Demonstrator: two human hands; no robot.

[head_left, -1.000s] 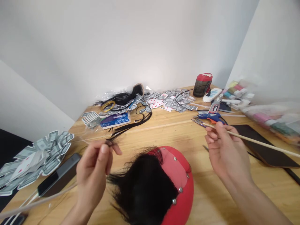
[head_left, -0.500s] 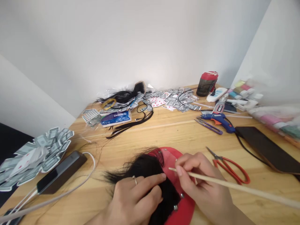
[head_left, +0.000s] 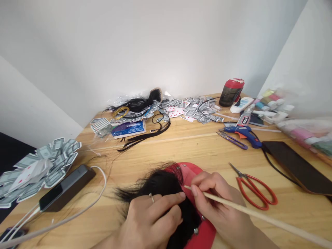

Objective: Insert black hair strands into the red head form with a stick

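A piece of black hair (head_left: 160,183) lies over a red, rounded sheet (head_left: 192,169) with silvery studs along its edge. My left hand (head_left: 153,214), wearing a ring, is closed on the hair, its fingers partly curled and one fingertip pressed near the hair's right edge. In a pinch between thumb and fingers, my right hand (head_left: 220,200) holds a thin wooden stick (head_left: 254,211). The stick's tip is over the red sheet, close to my left fingertip; whether it touches cannot be made out. My left thumb and what lies under the palm are hidden.
Red-handled scissors (head_left: 255,190) lie right of my right hand. Behind them are purple snips (head_left: 233,141), a blue glue gun (head_left: 242,133) and a dark flat slab (head_left: 295,166). At left stand a phone on a block (head_left: 67,188), a white cable (head_left: 103,183) and fanned cards (head_left: 49,169).
My right hand and the stick have shifted slightly left, bringing the tip nearer my left fingertip. The camera view has moved a little. My left hand keeps its hold on the hair.
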